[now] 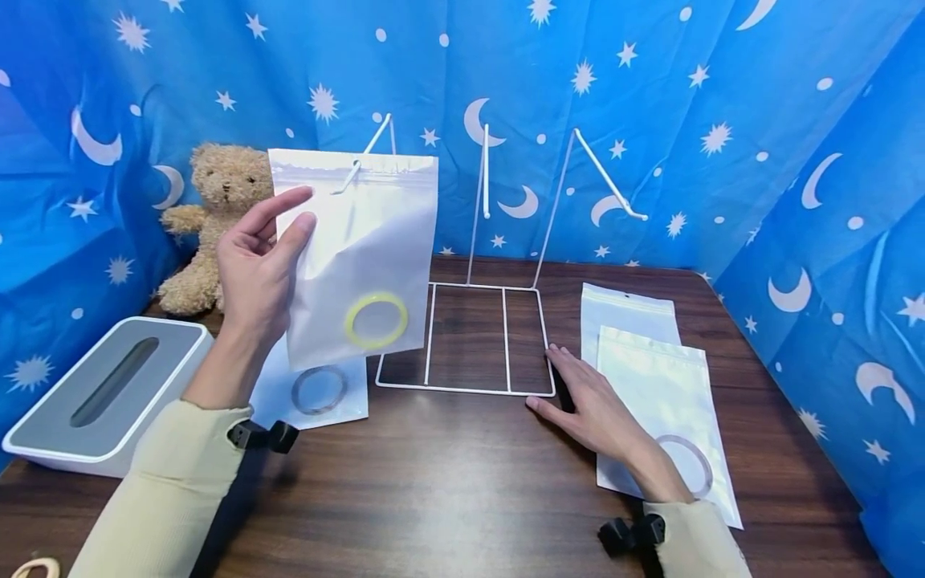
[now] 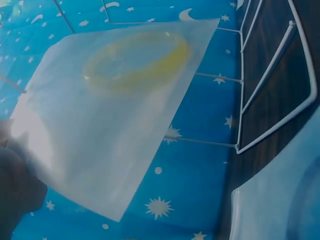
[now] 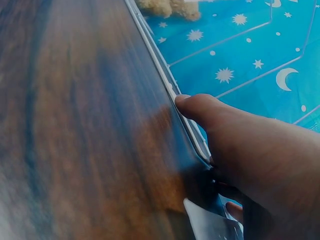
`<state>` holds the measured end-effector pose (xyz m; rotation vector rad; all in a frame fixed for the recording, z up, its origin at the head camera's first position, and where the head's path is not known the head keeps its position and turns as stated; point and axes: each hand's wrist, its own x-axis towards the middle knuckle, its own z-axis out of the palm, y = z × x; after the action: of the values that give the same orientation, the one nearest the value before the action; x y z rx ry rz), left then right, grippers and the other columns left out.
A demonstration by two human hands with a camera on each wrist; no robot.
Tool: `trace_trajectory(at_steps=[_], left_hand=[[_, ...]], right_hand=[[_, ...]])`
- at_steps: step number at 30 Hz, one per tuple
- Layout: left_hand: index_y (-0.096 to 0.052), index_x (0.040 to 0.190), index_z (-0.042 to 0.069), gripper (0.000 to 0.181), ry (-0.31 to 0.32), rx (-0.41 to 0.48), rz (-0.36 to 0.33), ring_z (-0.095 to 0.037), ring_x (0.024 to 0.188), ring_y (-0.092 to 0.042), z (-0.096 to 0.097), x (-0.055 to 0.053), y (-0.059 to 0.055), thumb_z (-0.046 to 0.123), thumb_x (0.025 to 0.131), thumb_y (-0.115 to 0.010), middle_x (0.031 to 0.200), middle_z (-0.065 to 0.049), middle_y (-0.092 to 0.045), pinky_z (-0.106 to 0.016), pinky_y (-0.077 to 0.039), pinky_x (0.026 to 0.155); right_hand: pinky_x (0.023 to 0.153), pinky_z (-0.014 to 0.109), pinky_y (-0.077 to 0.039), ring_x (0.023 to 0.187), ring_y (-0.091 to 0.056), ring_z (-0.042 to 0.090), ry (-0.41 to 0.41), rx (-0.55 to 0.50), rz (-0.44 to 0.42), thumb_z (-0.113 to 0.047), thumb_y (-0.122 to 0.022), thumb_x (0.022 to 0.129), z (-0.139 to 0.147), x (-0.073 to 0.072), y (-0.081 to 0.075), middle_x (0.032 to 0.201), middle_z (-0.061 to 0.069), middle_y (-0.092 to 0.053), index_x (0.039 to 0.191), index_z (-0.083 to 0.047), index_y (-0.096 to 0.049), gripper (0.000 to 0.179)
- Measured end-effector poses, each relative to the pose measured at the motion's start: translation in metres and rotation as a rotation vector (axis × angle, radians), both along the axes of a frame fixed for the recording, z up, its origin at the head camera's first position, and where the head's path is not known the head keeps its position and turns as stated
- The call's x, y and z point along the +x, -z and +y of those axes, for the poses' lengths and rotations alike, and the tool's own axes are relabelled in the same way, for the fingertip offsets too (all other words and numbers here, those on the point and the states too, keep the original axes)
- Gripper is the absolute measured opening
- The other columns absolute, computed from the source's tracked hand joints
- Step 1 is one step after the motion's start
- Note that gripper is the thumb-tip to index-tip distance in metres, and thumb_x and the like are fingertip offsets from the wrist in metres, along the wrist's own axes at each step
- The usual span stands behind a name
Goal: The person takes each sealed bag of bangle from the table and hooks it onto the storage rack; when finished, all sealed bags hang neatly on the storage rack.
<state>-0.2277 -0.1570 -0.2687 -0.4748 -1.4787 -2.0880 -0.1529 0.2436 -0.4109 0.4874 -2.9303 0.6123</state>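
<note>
A white zip bag [image 1: 390, 233] with a yellow ring [image 1: 376, 320] in it hangs from the left hook [image 1: 374, 135] of a white wire rack [image 1: 466, 391]. The hook's tip comes out through the hole near the bag's top. My left hand [image 1: 256, 269] holds the bag's left edge, thumb and index finger on its front, the other fingers partly hidden. In the left wrist view the yellow ring [image 2: 172, 67] shows faintly through the bag. My right hand [image 1: 596, 409] rests at the rack base's front right corner, with thumb [image 3: 200, 107] on the front wire and fingers along the side.
Two hooks on the rack, middle [image 1: 486, 172] and right [image 1: 607, 177], hold nothing. Another bag with a ring [image 1: 319, 391] lies on the table at left; two overlapping bags [image 1: 643, 385] lie at right. A tissue box [image 1: 116, 385] and teddy bear [image 1: 217, 213] stand left. Starry blue curtains surround the table.
</note>
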Motion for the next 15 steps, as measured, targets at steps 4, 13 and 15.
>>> trace_trajectory(at_steps=[4, 13, 15], left_hand=[[-0.071, 0.115, -0.002, 0.033, -0.016, -0.001, -0.008, -0.021, 0.076, -0.069, 0.005, -0.014, -0.004, 0.005, 0.083, -0.078, 0.105, -0.019, -0.071, -0.025, -0.056, 0.064], [-0.073, 0.113, 0.003, 0.030, -0.041, -0.010, -0.042, -0.024, 0.083, -0.070, 0.012, -0.045, -0.007, 0.004, 0.083, -0.078, 0.107, -0.017, -0.071, -0.026, -0.057, 0.067], [-0.074, 0.113, 0.004, 0.031, -0.040, -0.012, -0.050, -0.025, 0.084, -0.070, 0.015, -0.051, -0.008, 0.005, 0.083, -0.079, 0.108, -0.016, -0.070, -0.026, -0.058, 0.068]], right_hand=[[0.111, 0.056, -0.024, 0.143, -0.026, 0.036, -0.002, -0.002, 0.000, -0.059, -0.061, 0.090, 0.000, 0.000, -0.001, 0.156, 0.017, -0.031, 0.154, -0.005, -0.029, 0.090], [0.112, 0.055, -0.024, 0.143, -0.026, 0.034, -0.002, 0.006, -0.003, -0.061, -0.059, 0.090, 0.000, -0.001, 0.000, 0.156, 0.016, -0.031, 0.154, -0.004, -0.029, 0.090], [0.112, 0.055, -0.024, 0.143, -0.026, 0.035, 0.002, 0.006, -0.005, -0.061, -0.058, 0.090, 0.001, 0.000, 0.000, 0.156, 0.016, -0.031, 0.154, -0.005, -0.029, 0.090]])
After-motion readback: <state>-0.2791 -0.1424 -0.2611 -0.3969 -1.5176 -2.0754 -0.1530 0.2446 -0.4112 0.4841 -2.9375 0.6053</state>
